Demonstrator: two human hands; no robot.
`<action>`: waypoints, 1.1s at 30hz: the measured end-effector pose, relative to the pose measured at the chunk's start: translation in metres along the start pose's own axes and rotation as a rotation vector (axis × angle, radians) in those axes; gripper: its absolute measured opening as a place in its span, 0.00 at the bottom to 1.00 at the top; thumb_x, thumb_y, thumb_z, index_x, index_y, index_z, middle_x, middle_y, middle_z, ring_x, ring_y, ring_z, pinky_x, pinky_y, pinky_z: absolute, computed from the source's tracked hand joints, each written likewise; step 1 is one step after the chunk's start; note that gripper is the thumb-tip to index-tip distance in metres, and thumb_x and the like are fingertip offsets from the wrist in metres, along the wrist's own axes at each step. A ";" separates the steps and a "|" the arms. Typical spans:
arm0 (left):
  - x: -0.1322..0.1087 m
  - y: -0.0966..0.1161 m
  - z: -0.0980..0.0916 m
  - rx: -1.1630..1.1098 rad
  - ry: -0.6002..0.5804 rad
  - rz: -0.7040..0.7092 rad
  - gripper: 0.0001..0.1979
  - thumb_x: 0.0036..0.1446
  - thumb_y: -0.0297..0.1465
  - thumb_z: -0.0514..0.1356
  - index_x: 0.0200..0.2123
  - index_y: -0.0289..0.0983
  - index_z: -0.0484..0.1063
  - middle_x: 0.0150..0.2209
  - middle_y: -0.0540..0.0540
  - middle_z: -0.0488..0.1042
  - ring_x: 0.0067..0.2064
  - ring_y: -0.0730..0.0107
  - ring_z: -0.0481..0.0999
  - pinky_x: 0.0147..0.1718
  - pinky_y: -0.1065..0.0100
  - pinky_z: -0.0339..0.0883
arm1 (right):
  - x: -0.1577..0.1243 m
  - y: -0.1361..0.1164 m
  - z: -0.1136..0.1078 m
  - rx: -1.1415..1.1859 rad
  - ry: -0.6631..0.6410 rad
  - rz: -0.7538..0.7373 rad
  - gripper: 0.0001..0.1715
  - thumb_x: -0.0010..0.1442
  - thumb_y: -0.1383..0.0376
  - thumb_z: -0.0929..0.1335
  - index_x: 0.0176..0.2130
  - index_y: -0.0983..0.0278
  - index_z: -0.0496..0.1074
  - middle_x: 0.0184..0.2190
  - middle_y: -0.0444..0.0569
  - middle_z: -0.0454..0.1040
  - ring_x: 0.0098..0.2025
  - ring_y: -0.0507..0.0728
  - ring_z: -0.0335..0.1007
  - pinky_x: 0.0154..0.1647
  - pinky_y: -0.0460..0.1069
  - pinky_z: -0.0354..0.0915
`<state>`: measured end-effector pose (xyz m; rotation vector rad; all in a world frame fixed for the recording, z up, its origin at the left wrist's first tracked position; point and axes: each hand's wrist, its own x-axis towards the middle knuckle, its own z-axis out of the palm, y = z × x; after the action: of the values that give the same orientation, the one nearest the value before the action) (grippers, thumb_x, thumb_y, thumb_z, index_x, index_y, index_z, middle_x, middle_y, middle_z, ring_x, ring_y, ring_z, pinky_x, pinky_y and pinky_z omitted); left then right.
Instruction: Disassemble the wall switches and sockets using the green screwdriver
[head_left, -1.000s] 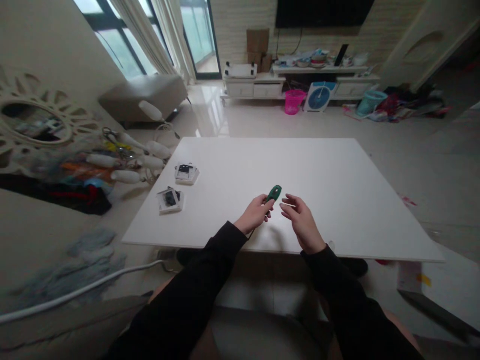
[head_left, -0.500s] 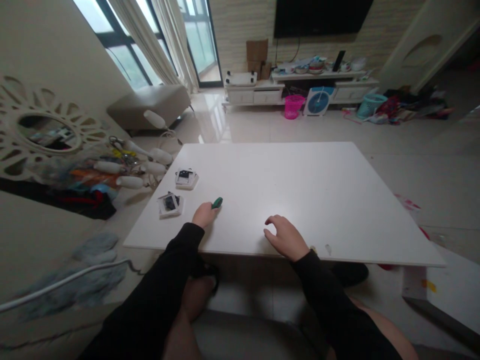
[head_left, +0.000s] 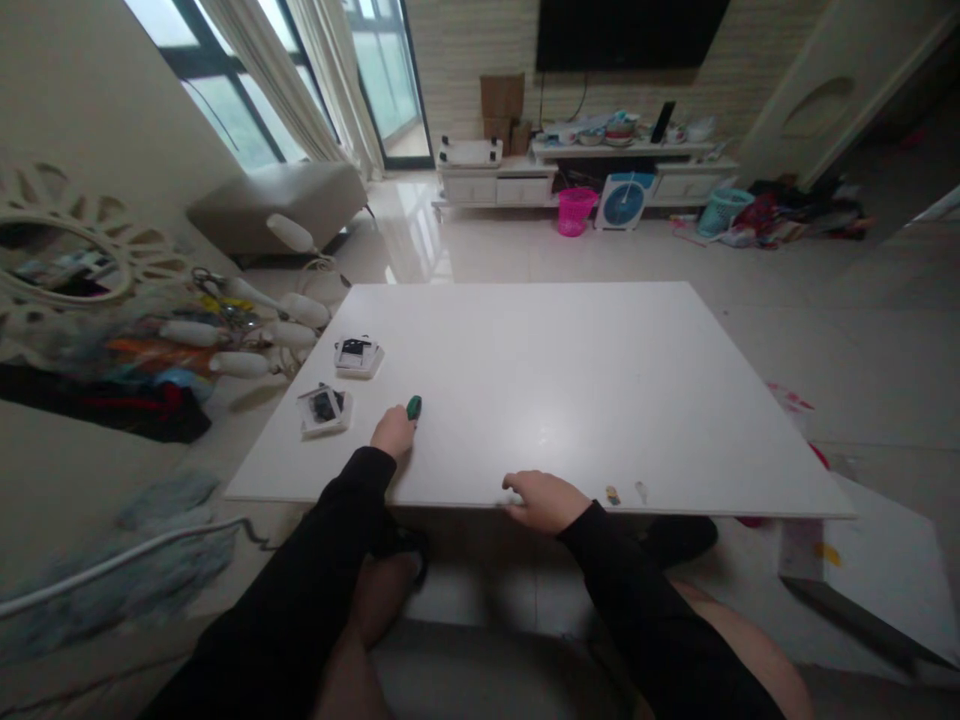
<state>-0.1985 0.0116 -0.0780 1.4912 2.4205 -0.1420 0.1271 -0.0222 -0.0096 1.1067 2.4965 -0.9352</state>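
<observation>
Biggest thing by far was the white table (head_left: 540,370), which filled the middle of the view. Back past it, over by the window, sat a grey bench (head_left: 277,205), and a black TV (head_left: 630,35) hung on the far wall, its top cut off by the frame. Below that, a blue and white fan (head_left: 624,203) stood on the floor just beside a pink basket (head_left: 576,212). Two white stacks with dark bits on them, the back one (head_left: 358,357) and the front one (head_left: 325,410), lay near each other on the left side of the table.

Now the hands. The right hand (head_left: 546,500) was at the table's front edge, fingers loosely bent with a small gap at the tips; couldn't tell if it was resting on the edge. The left hand (head_left: 394,432) was just right of the front stack, fingers wrapped around a green thing (head_left: 415,407). The far end of that poked out over the table, pointing away from the person. Smallest of all: a yellowish bit (head_left: 613,495) and a clear bit (head_left: 641,491) near the front edge, right of the right hand.
</observation>
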 end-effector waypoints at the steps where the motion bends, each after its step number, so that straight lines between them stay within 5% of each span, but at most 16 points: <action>1: 0.001 -0.001 0.000 0.003 0.001 0.001 0.16 0.70 0.32 0.55 0.53 0.27 0.72 0.54 0.26 0.77 0.58 0.47 0.78 0.53 0.60 0.71 | 0.000 0.001 -0.001 -0.002 0.006 -0.007 0.23 0.65 0.63 0.67 0.57 0.66 0.75 0.55 0.60 0.80 0.57 0.65 0.77 0.55 0.54 0.67; 20: 0.001 0.006 0.000 -0.077 0.006 -0.042 0.16 0.67 0.28 0.54 0.56 0.30 0.66 0.57 0.28 0.74 0.58 0.51 0.78 0.55 0.61 0.70 | -0.003 0.024 -0.004 0.023 0.034 0.006 0.24 0.66 0.63 0.66 0.60 0.67 0.73 0.56 0.62 0.79 0.58 0.66 0.76 0.59 0.56 0.66; 33: -0.016 0.022 -0.011 -0.107 -0.037 -0.037 0.22 0.63 0.28 0.56 0.60 0.31 0.62 0.61 0.28 0.68 0.66 0.47 0.68 0.60 0.56 0.67 | 0.004 0.019 0.000 -0.006 -0.020 -0.019 0.25 0.67 0.64 0.65 0.60 0.68 0.73 0.57 0.62 0.79 0.56 0.65 0.77 0.59 0.56 0.67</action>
<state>-0.1749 0.0108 -0.0609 1.3866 2.3877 -0.0468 0.1383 -0.0103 -0.0206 1.0685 2.4960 -0.9390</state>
